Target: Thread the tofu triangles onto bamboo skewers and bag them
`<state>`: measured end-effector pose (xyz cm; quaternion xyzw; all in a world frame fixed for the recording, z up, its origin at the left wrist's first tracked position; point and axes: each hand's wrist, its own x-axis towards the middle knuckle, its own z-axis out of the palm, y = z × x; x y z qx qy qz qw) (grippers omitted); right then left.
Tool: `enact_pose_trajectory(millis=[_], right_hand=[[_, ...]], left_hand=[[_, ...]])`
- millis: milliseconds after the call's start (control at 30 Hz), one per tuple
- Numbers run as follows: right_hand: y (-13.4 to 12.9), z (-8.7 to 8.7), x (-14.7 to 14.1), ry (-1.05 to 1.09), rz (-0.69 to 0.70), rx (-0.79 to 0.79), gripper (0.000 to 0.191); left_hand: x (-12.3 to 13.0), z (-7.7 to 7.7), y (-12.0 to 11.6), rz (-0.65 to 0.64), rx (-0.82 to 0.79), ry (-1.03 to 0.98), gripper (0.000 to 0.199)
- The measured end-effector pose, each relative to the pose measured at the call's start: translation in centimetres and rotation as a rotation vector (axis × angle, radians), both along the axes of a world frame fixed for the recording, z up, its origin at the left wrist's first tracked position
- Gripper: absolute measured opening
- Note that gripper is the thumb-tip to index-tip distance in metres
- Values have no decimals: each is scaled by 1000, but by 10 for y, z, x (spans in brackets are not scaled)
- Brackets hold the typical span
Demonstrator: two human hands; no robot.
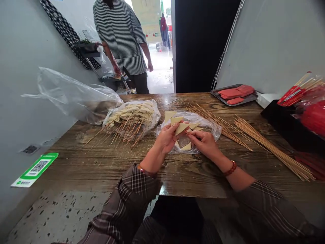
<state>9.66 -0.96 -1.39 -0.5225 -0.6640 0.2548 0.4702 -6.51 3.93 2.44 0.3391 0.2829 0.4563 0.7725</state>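
My left hand (166, 137) is closed on pale yellow tofu triangles (181, 128), held between thumb and fingers above the table. Close beside it, my right hand (204, 142) is pinched, with what looks like a thin skewer at its fingertips; most of that stick is hidden. Beneath both hands an open clear plastic bag (214, 128) lies flat, with more loose triangles (187, 146) on it. To the left, a heap of skewered tofu triangles (137, 111) rests on another plastic bag, its sticks pointing toward me.
Loose bamboo skewers (223, 130) and a thicker bundle (274, 147) lie at right on the wooden table (101, 169). Behind them are a dark tray (233, 103) with pink packs and a black box (281, 123). A clear bag (76, 93) stands at left. A person (122, 37) stands beyond the table.
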Motion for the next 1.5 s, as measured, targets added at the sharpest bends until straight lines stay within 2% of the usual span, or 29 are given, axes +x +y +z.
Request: enact_pose_trajectory(millis=[200,533,900,1033,1200,1300,1500], right_hand=[[-2,0,-1,6,35,-39,25],[-3,-2,-1,-7,-15,-44,28],[-6,4,-5,20,-28,-13,29],[-5,4,-4,23,-50,-2,28],[-5,5,-1,43,-80,-16,28],[-6,5,0,17,-46,-25,28],[-7,2,1,5,22,-64,31]], left_hand=[[-2,-3,2,29,8,-5,19],[3,-6,-2,37,38,-1,21],[8,-7,-7,-21,31,-7,27],[5,-6,-3,-50,13,-8,28],[-9,-3,15,115,-59,3,30],[-17,-1,22,201,-17,-8,28],[-20,0,22,182,82,-5,12]])
